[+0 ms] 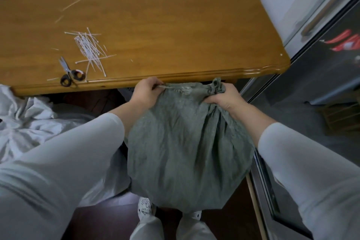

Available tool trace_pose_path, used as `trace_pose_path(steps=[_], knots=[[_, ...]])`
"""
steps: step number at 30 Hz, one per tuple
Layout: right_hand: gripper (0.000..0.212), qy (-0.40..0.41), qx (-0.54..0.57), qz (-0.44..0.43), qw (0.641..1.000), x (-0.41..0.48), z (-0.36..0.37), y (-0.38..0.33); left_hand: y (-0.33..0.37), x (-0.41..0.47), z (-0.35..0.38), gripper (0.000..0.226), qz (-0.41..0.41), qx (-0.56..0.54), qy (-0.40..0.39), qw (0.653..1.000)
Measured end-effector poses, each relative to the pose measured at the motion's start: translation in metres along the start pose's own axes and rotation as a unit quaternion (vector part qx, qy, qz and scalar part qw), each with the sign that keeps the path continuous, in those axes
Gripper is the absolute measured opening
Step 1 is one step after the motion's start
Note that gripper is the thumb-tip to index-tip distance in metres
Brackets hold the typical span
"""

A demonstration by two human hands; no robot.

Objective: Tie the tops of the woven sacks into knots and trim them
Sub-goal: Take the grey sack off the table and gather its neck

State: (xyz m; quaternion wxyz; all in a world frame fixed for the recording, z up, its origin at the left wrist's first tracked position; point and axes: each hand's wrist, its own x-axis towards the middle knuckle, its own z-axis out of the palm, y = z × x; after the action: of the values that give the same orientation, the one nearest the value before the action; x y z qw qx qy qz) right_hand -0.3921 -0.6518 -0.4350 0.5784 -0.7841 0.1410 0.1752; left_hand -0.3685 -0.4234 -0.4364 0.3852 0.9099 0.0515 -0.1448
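Grey-green woven sack [185, 154] hung in front of the person, just below the table edge [175, 79]. Left hand [145, 93] pinched the top hem, possibly a tie strip, too blurred to tell. Right hand [222, 99] clenched round the bunched neck. Scissors [68, 73] and cable ties [89, 48] lay on the table.

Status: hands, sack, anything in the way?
Left hand pinches sack at top edge; right hand grips its bunched neck. Sack held below table edge. Scissors and ties idle on table, nothing blocking.
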Motion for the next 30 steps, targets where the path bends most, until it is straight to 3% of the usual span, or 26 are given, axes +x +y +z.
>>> trace_pose_path(steps=[3, 6, 9, 13, 17, 18, 20, 22, 25, 26, 30], knots=[[0.022, 0.030, -0.064, 0.003, 0.998, 0.012, 0.015, 0.003, 0.006, 0.001, 0.009, 0.024, 0.005, -0.017, -0.030, 0.999], [0.027, 0.015, -0.047, 0.001, 0.999, 0.020, 0.030, 0.001, 0.012, 0.003, 0.016, 0.025, 0.005, -0.010, -0.038, 0.999], [0.050, -0.053, -0.014, 0.002, 0.998, 0.023, 0.047, 0.000, 0.013, 0.008, 0.015, 0.022, 0.002, -0.032, -0.059, 0.998], [0.099, -0.162, 0.031, 0.008, 0.986, 0.029, 0.067, 0.003, 0.010, 0.013, 0.007, 0.023, 0.022, -0.034, -0.075, 0.996], [0.107, -0.101, 0.007, 0.007, 0.995, 0.032, 0.082, 0.001, 0.015, 0.016, 0.004, 0.026, 0.041, -0.006, -0.066, 0.997], [0.101, -0.090, 0.027, 0.011, 0.995, 0.033, 0.086, 0.001, 0.015, 0.016, 0.004, 0.025, 0.047, 0.000, -0.064, 0.997], [0.067, -0.076, 0.038, 0.012, 0.996, 0.031, 0.091, 0.002, 0.014, 0.014, 0.005, 0.025, 0.050, -0.019, -0.060, 0.997], [0.040, -0.039, 0.027, 0.000, 0.999, 0.030, 0.092, 0.005, 0.012, 0.013, 0.005, 0.021, 0.016, -0.096, -0.066, 0.993], [0.029, -0.006, 0.041, 0.010, 0.999, 0.031, 0.088, 0.014, 0.003, 0.010, 0.004, 0.011, -0.093, -0.285, -0.074, 0.951], [0.027, -0.001, 0.049, 0.021, 0.999, 0.031, 0.087, 0.016, -0.004, 0.011, 0.006, 0.014, -0.111, -0.293, -0.056, 0.948], [0.028, 0.029, 0.108, 0.059, 0.992, 0.031, 0.088, 0.023, -0.037, 0.008, 0.025, 0.026, -0.090, -0.014, -0.068, 0.993]])
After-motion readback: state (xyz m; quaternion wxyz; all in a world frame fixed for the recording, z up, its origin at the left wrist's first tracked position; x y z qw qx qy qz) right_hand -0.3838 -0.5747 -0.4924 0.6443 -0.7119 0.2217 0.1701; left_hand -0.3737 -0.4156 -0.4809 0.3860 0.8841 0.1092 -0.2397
